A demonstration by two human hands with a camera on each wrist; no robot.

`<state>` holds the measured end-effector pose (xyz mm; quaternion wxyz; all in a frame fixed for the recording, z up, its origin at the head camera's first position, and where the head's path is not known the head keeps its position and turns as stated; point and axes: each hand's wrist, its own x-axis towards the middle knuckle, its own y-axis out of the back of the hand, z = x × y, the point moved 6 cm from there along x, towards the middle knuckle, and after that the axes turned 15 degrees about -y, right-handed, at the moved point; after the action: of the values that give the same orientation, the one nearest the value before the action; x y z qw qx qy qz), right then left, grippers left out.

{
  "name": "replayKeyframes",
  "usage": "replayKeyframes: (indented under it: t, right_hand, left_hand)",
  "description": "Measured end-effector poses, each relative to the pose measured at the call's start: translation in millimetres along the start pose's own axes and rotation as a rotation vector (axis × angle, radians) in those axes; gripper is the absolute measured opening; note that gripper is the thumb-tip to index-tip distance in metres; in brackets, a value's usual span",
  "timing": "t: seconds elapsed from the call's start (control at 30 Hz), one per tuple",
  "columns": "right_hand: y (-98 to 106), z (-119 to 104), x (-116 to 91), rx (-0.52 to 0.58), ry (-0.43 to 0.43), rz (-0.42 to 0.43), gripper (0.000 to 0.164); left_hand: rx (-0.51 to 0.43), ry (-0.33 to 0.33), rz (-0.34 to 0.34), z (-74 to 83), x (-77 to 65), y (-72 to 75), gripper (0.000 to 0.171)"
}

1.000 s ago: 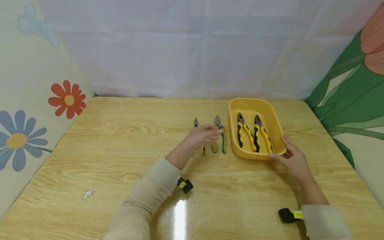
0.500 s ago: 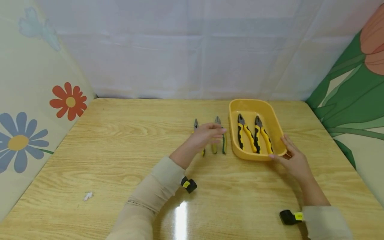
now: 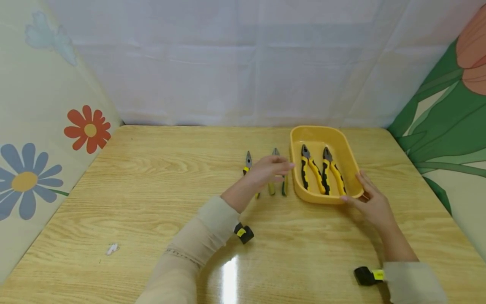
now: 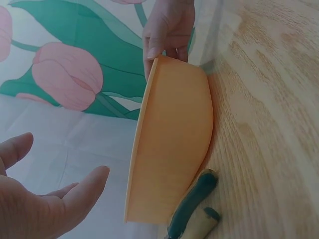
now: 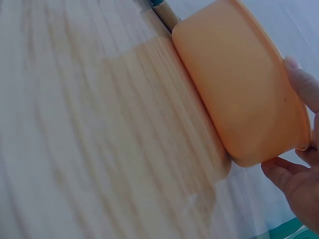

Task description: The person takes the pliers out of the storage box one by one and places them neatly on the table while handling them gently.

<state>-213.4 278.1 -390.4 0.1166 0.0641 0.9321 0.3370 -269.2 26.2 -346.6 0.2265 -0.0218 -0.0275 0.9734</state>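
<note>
A yellow plastic bin [image 3: 315, 198] sits on the right of the table with two yellow-and-black pliers [image 3: 336, 175] lying inside it. My right hand [image 3: 373, 207] grips its near right corner, thumb on the rim [image 5: 279, 47] and fingertips under the edge in the right wrist view. My left hand [image 3: 267, 171] hovers near the bin's left side, fingers loose and apart, holding nothing; the left wrist view shows a gap to the bin wall [image 4: 169, 134]. Beneath it lie green-handled pliers [image 4: 192, 201] beside the bin and long-nose pliers [image 3: 248, 159] farther left, both partly hidden.
A small white scrap [image 3: 112, 249] lies at the left on the wooden table [image 3: 152, 181]. Black wrist cameras [image 3: 244, 233] hang by both forearms. White cloth [image 3: 209, 63] rises behind the table, with flower-printed panels [image 3: 455, 126] at the sides.
My left hand has moved right, over the green-handled pliers to the bin's left rim, uncovering more of the long-nose pliers. My right hand keeps its hold on the bin.
</note>
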Motion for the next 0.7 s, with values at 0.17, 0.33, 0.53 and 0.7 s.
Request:
replayKeyframes:
  t: [0.17, 0.33, 0.53, 0.7]
  right_hand:
    - [-0.3, 0.5, -0.1, 0.001, -0.004, -0.002, 0.08]
    - [0.3, 0.9, -0.5, -0.001, -0.007, -0.002, 0.08]
    - [-0.2, 0.9, -0.6, 0.008, -0.008, -0.007, 0.08]
    - [0.1, 2.2, -0.4, 0.009, -0.003, -0.005, 0.079]
  left_hand:
    - [-0.003, -0.001, -0.015, 1.0, 2.5, -3.6, 0.059]
    - [-0.005, 0.005, -0.017, 2.0, 4.5, -7.1, 0.059]
    - [0.024, 0.024, -0.001, 0.4, 8.8, -10.0, 0.06]
    - [0.077, 0.031, -0.012, -1.1, 12.8, -14.3, 0.06]
